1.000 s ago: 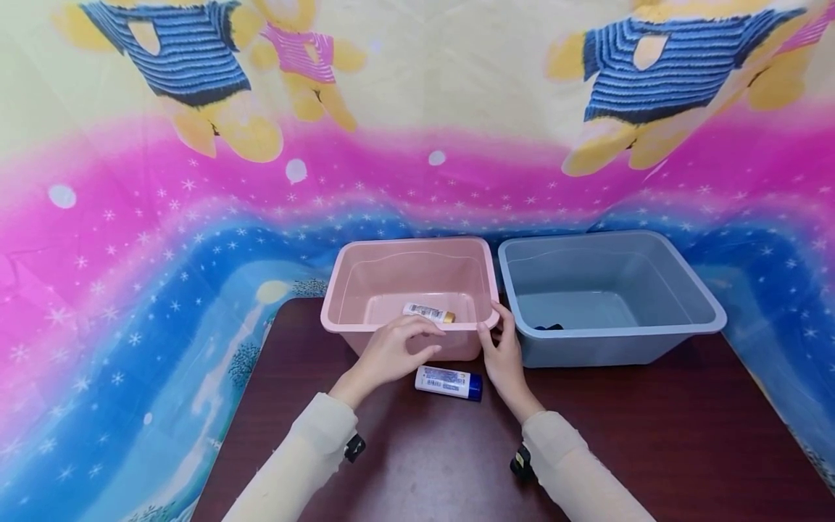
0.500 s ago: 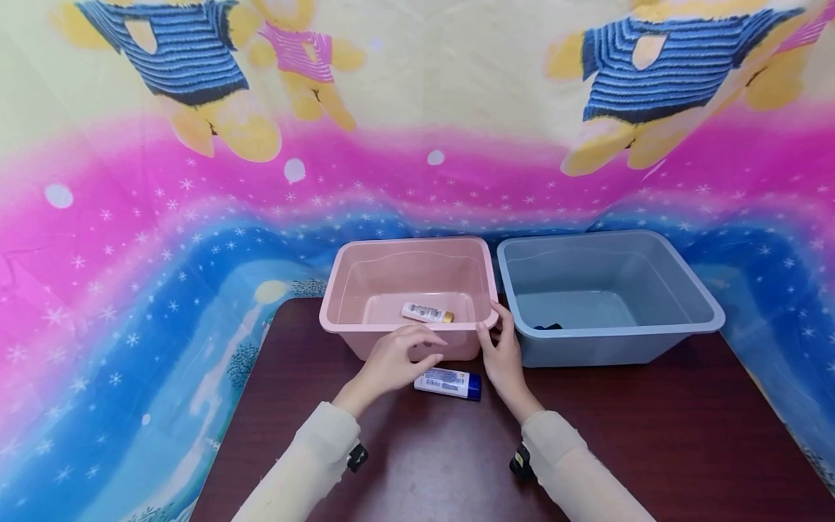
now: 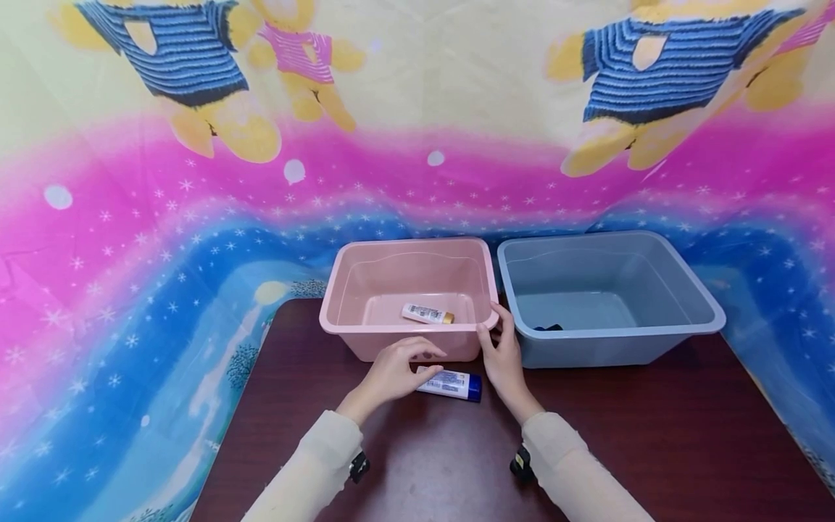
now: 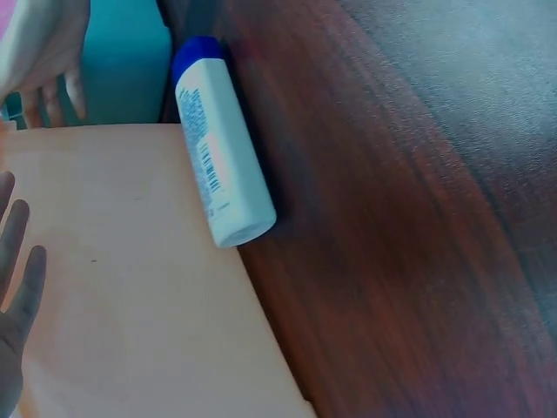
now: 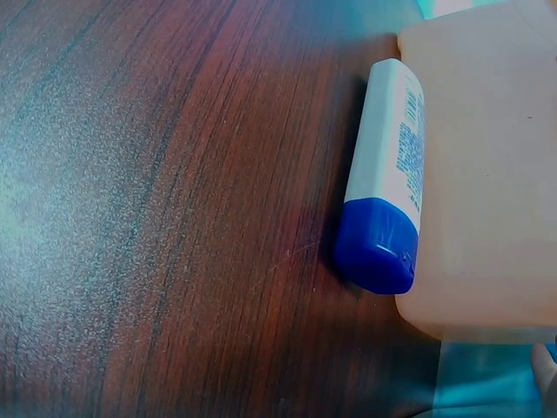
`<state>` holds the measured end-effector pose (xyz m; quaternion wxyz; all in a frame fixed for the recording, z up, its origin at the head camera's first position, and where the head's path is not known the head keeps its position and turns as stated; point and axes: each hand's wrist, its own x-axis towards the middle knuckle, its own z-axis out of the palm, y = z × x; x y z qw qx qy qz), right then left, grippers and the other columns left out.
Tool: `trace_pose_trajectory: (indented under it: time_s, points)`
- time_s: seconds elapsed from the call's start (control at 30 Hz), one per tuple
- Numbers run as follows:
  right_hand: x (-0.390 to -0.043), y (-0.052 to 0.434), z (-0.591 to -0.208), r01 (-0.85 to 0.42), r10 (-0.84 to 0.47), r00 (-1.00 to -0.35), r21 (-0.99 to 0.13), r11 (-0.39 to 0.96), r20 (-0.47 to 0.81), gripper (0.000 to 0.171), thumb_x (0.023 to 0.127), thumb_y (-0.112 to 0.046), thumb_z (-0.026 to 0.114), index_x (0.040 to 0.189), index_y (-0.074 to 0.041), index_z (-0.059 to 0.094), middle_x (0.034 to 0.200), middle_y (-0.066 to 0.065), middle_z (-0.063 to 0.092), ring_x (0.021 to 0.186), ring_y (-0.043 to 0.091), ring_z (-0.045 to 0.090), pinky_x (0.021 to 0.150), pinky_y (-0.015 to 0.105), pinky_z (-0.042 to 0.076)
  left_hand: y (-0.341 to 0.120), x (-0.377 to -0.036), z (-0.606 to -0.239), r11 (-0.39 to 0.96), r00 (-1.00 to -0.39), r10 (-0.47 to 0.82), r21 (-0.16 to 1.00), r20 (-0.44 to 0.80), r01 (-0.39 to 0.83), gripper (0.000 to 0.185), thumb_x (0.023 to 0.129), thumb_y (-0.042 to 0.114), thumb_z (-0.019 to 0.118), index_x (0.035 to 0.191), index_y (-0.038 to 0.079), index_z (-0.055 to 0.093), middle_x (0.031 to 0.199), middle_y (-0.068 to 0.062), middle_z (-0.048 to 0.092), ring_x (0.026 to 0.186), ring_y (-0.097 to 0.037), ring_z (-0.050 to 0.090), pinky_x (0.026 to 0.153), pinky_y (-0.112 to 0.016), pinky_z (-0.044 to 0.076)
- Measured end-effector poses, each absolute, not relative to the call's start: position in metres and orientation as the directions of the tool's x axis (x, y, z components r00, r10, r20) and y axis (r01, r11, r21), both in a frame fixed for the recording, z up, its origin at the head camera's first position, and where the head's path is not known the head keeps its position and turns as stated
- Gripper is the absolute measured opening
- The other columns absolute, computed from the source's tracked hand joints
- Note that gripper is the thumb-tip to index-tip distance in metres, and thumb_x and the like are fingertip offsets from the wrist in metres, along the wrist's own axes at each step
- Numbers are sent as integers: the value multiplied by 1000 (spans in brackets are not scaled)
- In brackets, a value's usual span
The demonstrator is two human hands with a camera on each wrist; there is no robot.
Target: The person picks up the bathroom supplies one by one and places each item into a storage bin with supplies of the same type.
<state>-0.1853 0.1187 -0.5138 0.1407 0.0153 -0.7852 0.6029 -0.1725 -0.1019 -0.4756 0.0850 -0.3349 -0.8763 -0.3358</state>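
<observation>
A white bottle with a blue cap [image 3: 453, 385] lies on its side along the front of a pink plastic bin [image 3: 365, 344]. My left hand [image 3: 391, 373] hovers before the bin's front wall, fingers loosely bent and holding nothing. Its thumb overlaps the bottle's left end in the head view, but in the left wrist view its fingers [image 4: 30, 287] look apart from the bottle [image 4: 222, 157]. My right hand [image 3: 505, 362] grips the bin's front right corner, thumb at the front and fingers round the side. Inside the bin rests a small white tube with a gold cap [image 3: 427, 313].
A grey-blue plastic bin [image 3: 587, 351] stands just right of the pink one. A dark object [image 3: 549, 328], mostly hidden by its rim, lies inside. Both bins stand at the back of a dark wooden table [image 3: 652, 435], before a printed cloth [image 3: 424, 181].
My left hand has lowered slightly from the pink bin's rim and shifted a little right, its thumb now overlapping the bottle. The right hand and both bins look unmoved.
</observation>
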Motion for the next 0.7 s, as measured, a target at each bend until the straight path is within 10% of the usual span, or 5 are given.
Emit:
trace_pose_trajectory:
  time_s: [0.7]
  points:
    - [-185, 119, -515, -187, 141, -962, -942, 279, 233, 51, 104, -27, 54, 149, -20, 33, 144, 21, 44, 125, 30, 47, 104, 52, 39, -99, -171, -507, 574, -823, 508, 612, 255, 544, 21, 85, 18, 79, 105, 20, 76, 103, 10, 70, 96, -14, 65, 84, -31, 50]
